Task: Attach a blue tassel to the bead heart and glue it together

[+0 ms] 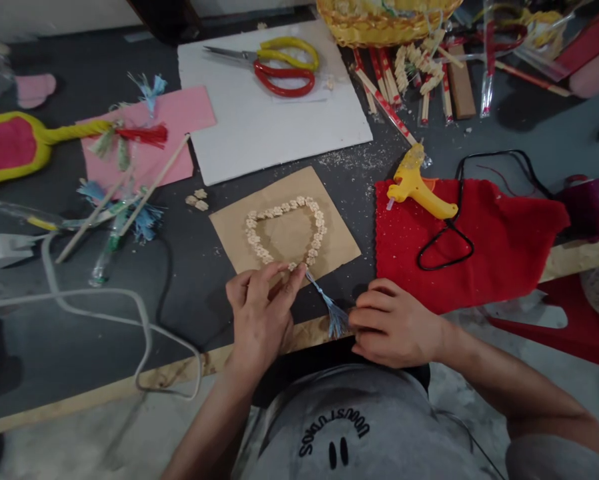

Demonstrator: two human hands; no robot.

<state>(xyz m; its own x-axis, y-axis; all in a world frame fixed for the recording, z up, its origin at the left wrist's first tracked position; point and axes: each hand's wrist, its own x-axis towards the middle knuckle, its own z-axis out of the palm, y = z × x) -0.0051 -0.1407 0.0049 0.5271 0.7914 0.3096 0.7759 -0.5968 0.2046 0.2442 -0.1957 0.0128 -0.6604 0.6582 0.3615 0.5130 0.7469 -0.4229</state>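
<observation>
Flowered loop (321, 223) lies beyond both hands (397, 325); the left hand (262, 310) touches it.

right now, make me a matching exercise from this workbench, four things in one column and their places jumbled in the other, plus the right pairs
Things
1. scissors
2. glue gun
3. flower loop
4. blue tassel

Places
A. over the brown card
B. between the left hand and the right hand
C. on the white board
D. at least partly on the red cloth

Right pairs
1-C
2-D
3-A
4-B
</observation>
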